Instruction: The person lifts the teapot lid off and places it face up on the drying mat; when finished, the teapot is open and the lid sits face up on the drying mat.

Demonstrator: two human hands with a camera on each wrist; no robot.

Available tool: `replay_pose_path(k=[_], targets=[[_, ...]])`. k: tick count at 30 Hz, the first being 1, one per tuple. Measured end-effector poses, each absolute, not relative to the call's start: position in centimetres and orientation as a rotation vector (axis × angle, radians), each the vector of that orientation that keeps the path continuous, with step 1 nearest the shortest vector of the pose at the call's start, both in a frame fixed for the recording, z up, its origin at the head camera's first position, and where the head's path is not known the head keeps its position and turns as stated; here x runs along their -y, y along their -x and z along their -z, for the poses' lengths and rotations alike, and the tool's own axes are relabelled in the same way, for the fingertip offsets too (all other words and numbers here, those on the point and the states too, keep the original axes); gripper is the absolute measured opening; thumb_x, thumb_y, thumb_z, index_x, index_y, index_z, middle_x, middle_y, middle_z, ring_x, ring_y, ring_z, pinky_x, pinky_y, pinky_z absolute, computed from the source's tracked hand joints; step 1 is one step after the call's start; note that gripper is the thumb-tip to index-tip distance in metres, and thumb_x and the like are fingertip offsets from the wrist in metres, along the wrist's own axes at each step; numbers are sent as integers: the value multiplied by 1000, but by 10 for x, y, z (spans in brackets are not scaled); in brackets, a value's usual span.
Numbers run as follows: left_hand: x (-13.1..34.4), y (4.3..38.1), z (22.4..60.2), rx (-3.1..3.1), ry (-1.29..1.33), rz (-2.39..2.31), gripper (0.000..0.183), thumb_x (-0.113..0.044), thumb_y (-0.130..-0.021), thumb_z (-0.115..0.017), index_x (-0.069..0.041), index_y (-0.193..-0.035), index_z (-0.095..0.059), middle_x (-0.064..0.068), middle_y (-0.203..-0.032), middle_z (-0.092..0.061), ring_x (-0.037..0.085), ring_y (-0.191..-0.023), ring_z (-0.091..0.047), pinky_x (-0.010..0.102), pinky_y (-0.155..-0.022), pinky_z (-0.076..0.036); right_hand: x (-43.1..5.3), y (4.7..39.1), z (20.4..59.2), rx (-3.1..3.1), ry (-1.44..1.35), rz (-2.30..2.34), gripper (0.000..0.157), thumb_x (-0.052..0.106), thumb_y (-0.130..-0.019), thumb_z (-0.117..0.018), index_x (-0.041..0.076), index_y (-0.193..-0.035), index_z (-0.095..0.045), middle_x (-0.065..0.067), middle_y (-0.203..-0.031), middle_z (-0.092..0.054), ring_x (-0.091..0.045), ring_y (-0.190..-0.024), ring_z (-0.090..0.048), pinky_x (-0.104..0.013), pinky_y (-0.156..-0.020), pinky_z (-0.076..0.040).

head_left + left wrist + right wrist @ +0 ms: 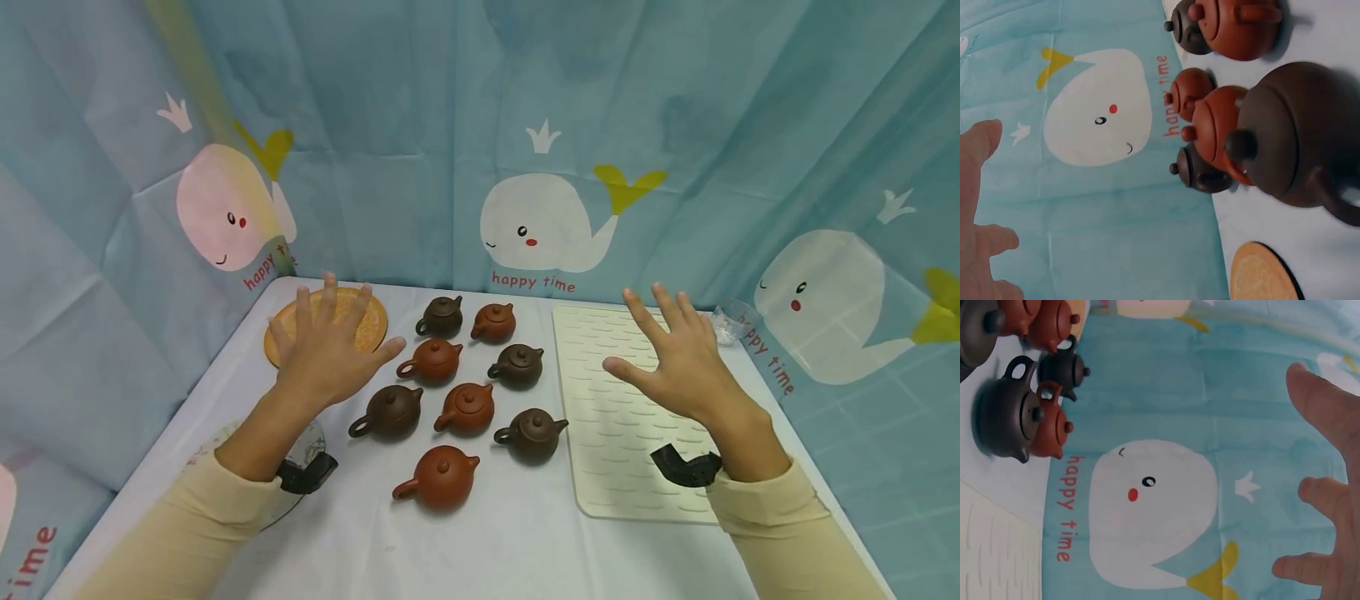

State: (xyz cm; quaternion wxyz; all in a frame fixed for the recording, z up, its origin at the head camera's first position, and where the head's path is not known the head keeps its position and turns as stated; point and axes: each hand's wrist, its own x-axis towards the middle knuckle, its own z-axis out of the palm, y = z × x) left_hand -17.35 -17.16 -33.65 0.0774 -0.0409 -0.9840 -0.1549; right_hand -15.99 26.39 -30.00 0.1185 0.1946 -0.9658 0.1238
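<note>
Both hands are held in the air with fingers spread and nothing in them. In the head view my left hand (321,354) hovers in front of a round orange mat (380,321), left of a group of small teapots. My right hand (678,362) hovers over a cream textured mat (615,450). Several teapots stand upright between the hands, some reddish-brown, such as the front teapot (444,479), others dark brown, such as the teapot (534,435) beside the cream mat. The left wrist view shows a dark teapot (1297,134) up close; the right wrist view shows another dark teapot (1010,415).
A patterned round plate (307,446) lies partly hidden under the left forearm. A clear glass bowl (731,323) stands at the back right corner. A white cloth (517,542) covers the table, and a blue whale-print curtain (390,208) surrounds it on the back and sides.
</note>
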Motion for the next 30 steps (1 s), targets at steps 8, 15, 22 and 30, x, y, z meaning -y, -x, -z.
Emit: replay_pose_path(k=[8, 15, 22, 30], targets=[[157, 172, 348, 2968, 205, 451, 100, -87, -78, -33, -26, -156, -17, 16, -159, 7, 46, -139, 13, 75, -95, 9, -260, 158, 316, 2769, -661, -433, 91, 54, -85, -66, 23, -156, -18, -24, -155, -17, -51, -138, -10, -70, -102, -7], [141, 171, 359, 2946, 288, 456, 97, -82, -79, -43, -26, -155, -22, 17, -159, -4, 46, -140, 4, 75, -97, 2, -256, 157, 331, 2722, -708, -472, 91, 51, -82, -71, 23, -155, -25, -22, -153, -23, -50, -137, -17, -72, -98, -17], [130, 168, 365, 2959, 360, 432, 97, -81, -78, -47, -27, -155, -22, 13, -160, 0, 44, -141, 6, 75, -98, -2, -252, 156, 344, 2716, -740, -510, 90, 50, -81, -74, 24, -154, -28, -21, -152, -27, -51, -135, -21, -72, -97, -19], [118, 166, 373, 2963, 440, 504, 94, -70, -80, -59, -27, -155, -23, 10, -160, 1, 42, -141, 10, 74, -98, 4, -247, 155, 357, 2709, -768, -541, 90, 49, -80, -75, 23, -153, -30, -22, -150, -30, -53, -133, -23, -71, -96, -22]])
